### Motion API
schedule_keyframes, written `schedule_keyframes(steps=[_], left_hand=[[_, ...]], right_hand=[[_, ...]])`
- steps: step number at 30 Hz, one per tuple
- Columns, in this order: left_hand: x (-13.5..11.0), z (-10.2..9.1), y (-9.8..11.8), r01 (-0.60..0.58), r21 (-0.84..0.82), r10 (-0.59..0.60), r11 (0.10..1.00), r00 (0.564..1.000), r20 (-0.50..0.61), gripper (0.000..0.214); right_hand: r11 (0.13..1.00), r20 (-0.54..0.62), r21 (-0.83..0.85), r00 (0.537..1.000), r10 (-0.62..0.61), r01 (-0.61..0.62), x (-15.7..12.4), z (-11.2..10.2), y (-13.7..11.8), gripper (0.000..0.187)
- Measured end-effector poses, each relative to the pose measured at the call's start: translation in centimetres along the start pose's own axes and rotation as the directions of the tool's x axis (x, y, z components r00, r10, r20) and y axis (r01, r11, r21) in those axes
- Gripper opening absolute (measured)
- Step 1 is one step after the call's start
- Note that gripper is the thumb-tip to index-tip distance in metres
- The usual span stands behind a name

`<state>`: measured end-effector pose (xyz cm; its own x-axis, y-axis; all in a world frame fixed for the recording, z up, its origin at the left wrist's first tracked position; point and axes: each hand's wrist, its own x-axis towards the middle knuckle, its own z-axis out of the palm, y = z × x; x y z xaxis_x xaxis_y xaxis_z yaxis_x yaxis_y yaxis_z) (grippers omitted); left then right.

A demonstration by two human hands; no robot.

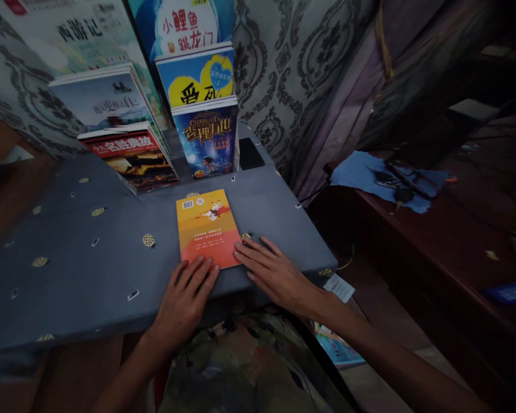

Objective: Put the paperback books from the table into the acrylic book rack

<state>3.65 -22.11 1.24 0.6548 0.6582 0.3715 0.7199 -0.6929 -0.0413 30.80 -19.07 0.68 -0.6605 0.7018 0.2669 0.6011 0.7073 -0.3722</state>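
Note:
An orange and yellow book (207,229) lies flat on the table (112,269), back cover up, its barcode at the far left corner and its printed text upside down to me. My left hand (188,291) rests at the near edge of the book, fingers stretched out and fingertips touching it. My right hand (272,267) lies by the near right corner, fingers extended and the tips against the book's right side. Neither hand grips anything.
Upright books stand at the back: a dark blue one (208,137) and a red-topped one (131,158) in front. A black phone (250,154) lies beside them. Right, a dark red table (413,241) bears a blue cloth (356,175) with glasses. Another book (339,347) lies below.

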Motion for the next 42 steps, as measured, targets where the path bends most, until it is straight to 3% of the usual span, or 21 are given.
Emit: schedule_keyframes(steps=[7,12,17,22,28,37,42], left_hand=[[-0.9,-1.2,-1.8,0.044,-0.074,-0.041,0.996,0.998,0.037,0.043],[-0.6,-1.0,-4.9,0.025,-0.131,-0.019,0.991,0.999,0.045,0.041],[0.3,-1.1,-8.3,-0.031,-0.033,0.035,0.999,0.990,0.136,0.058],[2.0,-2.2,-9.2,-0.149,0.094,0.124,0.984,0.965,0.230,0.062],[4.3,-3.4,-10.0,-0.357,0.180,0.290,0.917,0.904,0.314,0.049],[6.7,-4.2,-11.9,-0.614,0.178,0.538,0.769,0.772,0.338,0.037],[7.2,-4.1,-11.6,-0.634,0.124,0.578,0.763,0.756,0.306,0.036]], right_hand=[[0.999,-0.011,0.048,1.000,-0.006,0.007,0.8,0.2,0.9,0.048],[0.999,0.015,0.053,1.000,0.010,-0.011,1.9,-0.1,1.2,0.048],[0.999,0.010,0.045,1.000,0.007,-0.007,3.3,-0.2,1.8,0.046],[0.999,0.052,0.033,0.999,0.005,-0.007,3.8,-0.4,2.3,0.054],[0.998,0.117,0.054,0.993,-0.028,0.022,3.3,-0.6,2.6,0.084],[0.982,0.154,0.175,0.987,0.044,-0.071,3.3,0.0,3.0,0.080],[0.970,0.162,0.210,0.983,0.086,-0.120,3.4,0.0,3.0,0.083]])
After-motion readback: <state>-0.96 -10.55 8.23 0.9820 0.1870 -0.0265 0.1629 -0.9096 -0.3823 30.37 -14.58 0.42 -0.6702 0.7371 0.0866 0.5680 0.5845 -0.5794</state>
